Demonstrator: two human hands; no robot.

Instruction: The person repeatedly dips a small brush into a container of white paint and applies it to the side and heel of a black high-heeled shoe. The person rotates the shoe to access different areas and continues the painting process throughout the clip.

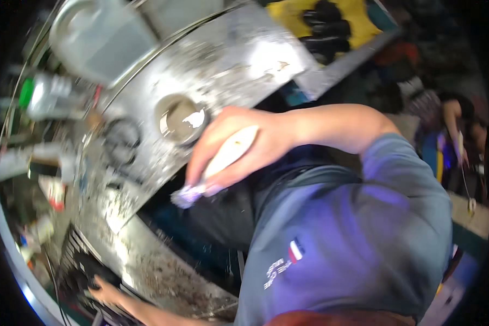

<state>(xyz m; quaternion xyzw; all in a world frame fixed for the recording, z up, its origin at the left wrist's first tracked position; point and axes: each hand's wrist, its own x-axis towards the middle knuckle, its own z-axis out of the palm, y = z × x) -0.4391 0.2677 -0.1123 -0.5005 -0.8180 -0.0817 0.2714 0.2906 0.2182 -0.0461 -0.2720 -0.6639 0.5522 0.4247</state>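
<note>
Plainly, the right hand [231, 141] pinches a brush [233, 149] with a cream handle, the thumb and fingers closed around it. The handle's rounded end points to one o'clock, and the pale bristles [186, 196] point between seven and eight o'clock, where they appear in front of the dark space by the edge of the metal worktop [217, 54]. The bristles look blurred, and I cannot tell whether they touch anything.

At ten o'clock from the right hand, and near it, a round cup [179, 117] of greyish liquid sits on the worktop. A dark coil [122, 141] lies near the cup, at eight o'clock from it. Between ten and eleven from the cup is a large translucent jug [103, 46]; at nine is a clear container [49, 98] with a green lid. Out at two o'clock from the cup, black items [328, 27] rest on a yellow sheet [285, 22].

Well apart from the brush, at seven o'clock from the right hand, the left hand [106, 290] reaches to black parts [81, 271], its fingers partly spread; I cannot tell whether it grips any. At three o'clock from the right hand, far off, a co-worker [453, 111] has a thin tool in hand.
</note>
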